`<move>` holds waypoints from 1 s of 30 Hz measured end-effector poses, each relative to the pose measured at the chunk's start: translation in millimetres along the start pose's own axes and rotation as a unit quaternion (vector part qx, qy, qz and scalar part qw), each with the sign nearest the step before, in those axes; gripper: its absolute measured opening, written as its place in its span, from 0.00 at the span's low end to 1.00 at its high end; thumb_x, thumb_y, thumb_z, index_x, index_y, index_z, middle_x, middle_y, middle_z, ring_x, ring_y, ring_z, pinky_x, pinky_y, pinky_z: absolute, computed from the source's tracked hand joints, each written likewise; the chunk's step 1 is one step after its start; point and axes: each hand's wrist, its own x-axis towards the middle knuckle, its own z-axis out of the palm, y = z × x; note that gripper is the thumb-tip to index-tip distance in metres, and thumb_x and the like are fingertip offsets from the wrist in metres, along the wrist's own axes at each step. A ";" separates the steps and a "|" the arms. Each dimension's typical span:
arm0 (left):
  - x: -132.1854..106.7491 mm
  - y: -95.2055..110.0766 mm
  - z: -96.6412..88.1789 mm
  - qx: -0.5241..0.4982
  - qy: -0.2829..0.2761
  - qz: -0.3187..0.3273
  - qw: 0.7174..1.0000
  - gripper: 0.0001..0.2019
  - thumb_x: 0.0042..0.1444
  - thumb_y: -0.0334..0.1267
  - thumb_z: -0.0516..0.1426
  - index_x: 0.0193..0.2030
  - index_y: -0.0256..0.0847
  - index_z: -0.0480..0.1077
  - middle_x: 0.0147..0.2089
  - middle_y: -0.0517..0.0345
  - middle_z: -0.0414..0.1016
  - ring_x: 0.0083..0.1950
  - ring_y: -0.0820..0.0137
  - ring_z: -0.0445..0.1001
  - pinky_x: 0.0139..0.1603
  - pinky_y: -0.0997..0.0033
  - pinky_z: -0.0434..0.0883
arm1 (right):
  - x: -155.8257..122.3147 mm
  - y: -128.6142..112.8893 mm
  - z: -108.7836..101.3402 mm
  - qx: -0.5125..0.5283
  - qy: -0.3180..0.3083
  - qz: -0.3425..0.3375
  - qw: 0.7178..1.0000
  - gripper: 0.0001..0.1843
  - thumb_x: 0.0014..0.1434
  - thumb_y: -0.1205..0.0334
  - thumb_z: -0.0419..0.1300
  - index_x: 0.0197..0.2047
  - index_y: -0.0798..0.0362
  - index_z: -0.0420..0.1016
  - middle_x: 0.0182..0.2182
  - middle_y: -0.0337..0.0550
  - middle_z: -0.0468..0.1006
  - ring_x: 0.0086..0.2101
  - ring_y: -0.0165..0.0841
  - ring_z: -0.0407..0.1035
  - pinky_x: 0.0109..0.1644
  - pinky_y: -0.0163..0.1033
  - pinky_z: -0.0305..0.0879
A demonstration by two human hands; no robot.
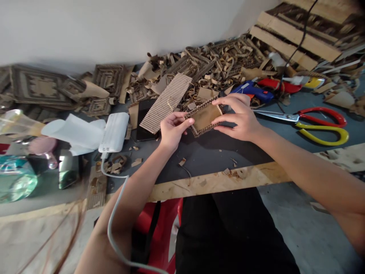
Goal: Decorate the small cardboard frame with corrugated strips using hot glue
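Observation:
A small cardboard tray with corrugated walls and a flat brown base is held up over the table, tilted toward me. My left hand is closed on its left corner, thumb on the near wall and fingers beneath. My right hand grips the right end, fingers at the far corner and thumb at the near side. Just behind my left hand lies a corrugated cardboard sheet, partly over a black phone. A blue hot glue gun rests beyond my right hand.
Scissors with red and yellow handles lie at right. Cardboard scraps pile along the wall. A white power bank trails a cable across my left arm. A clear bottle lies far left. The wooden table edge is nearest me.

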 end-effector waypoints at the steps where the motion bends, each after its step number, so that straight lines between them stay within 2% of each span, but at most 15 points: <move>1: -0.1 0.0 0.1 -0.002 -0.001 -0.003 1.000 0.30 0.24 0.54 0.77 0.32 0.38 0.75 0.20 0.70 0.72 0.17 0.83 0.66 0.13 0.83 0.61 | 0.4 -0.6 -0.6 0.002 -0.002 -0.002 1.000 0.04 0.61 0.58 0.66 0.37 0.46 0.83 0.57 0.41 0.76 0.55 0.44 0.69 0.58 0.54 0.64; 6: 0.2 -1.0 -0.5 -0.008 -0.006 -0.001 1.000 0.30 0.24 0.53 0.77 0.32 0.38 0.75 0.20 0.70 0.72 0.17 0.82 0.65 0.11 0.83 0.60 | 1.8 -0.9 -2.0 0.004 0.005 -0.026 1.000 0.04 0.62 0.61 0.65 0.36 0.49 0.82 0.56 0.45 0.77 0.54 0.45 0.69 0.56 0.56 0.65; 9: 0.6 -1.2 -0.7 -0.009 -0.007 0.001 1.000 0.30 0.25 0.53 0.77 0.32 0.38 0.75 0.20 0.70 0.72 0.17 0.83 0.65 0.11 0.83 0.60 | 1.0 0.7 -1.2 0.008 0.002 -0.023 1.000 0.04 0.62 0.60 0.65 0.40 0.47 0.82 0.57 0.45 0.76 0.54 0.45 0.69 0.57 0.56 0.65; 12: 0.6 -0.7 -0.7 -0.010 -0.004 -0.005 1.000 0.31 0.24 0.53 0.77 0.32 0.38 0.75 0.20 0.70 0.71 0.16 0.83 0.64 0.11 0.83 0.59 | -0.2 0.6 -0.1 0.018 -0.025 -0.004 1.000 0.06 0.62 0.60 0.65 0.42 0.44 0.82 0.59 0.43 0.74 0.56 0.45 0.67 0.59 0.57 0.62; 16: 0.2 -0.9 -1.4 -0.003 -0.024 -0.003 1.000 0.30 0.26 0.53 0.77 0.33 0.38 0.74 0.21 0.70 0.71 0.17 0.83 0.64 0.11 0.83 0.59 | -0.9 -2.5 0.0 0.014 -0.074 0.022 0.997 0.04 0.62 0.61 0.64 0.38 0.45 0.82 0.61 0.42 0.72 0.59 0.47 0.65 0.62 0.59 0.58; 18: 0.3 -1.8 -2.0 0.002 -0.034 0.003 0.999 0.29 0.28 0.53 0.77 0.33 0.38 0.74 0.22 0.69 0.71 0.17 0.82 0.65 0.11 0.83 0.59 | -1.1 -4.0 -0.5 0.008 -0.083 0.030 0.996 0.05 0.62 0.61 0.64 0.41 0.44 0.82 0.62 0.42 0.71 0.60 0.48 0.63 0.63 0.60 0.58; 21: 1.0 -3.7 -2.7 0.004 -0.041 0.016 0.999 0.29 0.29 0.53 0.77 0.33 0.38 0.74 0.21 0.69 0.71 0.17 0.82 0.64 0.12 0.82 0.60 | -1.6 -5.1 -1.5 0.001 -0.081 0.033 0.996 0.10 0.62 0.62 0.63 0.47 0.42 0.82 0.68 0.41 0.61 0.66 0.50 0.56 0.67 0.62 0.54; 25: 2.7 -6.5 -4.5 0.003 -0.077 0.037 0.996 0.27 0.29 0.52 0.77 0.33 0.39 0.75 0.23 0.68 0.71 0.19 0.82 0.64 0.14 0.82 0.63 | -2.9 -4.3 -1.8 0.003 -0.091 0.031 0.995 0.10 0.62 0.65 0.62 0.42 0.42 0.83 0.74 0.33 0.47 0.70 0.51 0.48 0.72 0.61 0.48; 27: 3.6 -7.8 -6.1 0.006 -0.105 0.046 0.993 0.27 0.29 0.51 0.77 0.35 0.39 0.77 0.28 0.64 0.75 0.21 0.82 0.67 0.15 0.83 0.64 | -3.6 -3.5 -1.3 0.006 -0.093 0.036 0.995 0.11 0.63 0.66 0.61 0.41 0.41 0.84 0.75 0.29 0.44 0.70 0.51 0.48 0.73 0.61 0.46; 30: 4.5 -9.9 -8.7 0.024 -0.151 0.053 0.987 0.28 0.35 0.53 0.75 0.41 0.40 0.80 0.39 0.56 0.82 0.27 0.78 0.73 0.18 0.82 0.67 | -4.1 -2.3 0.2 0.009 -0.089 0.050 0.995 0.15 0.62 0.67 0.60 0.46 0.39 0.83 0.76 0.25 0.41 0.71 0.51 0.47 0.74 0.61 0.46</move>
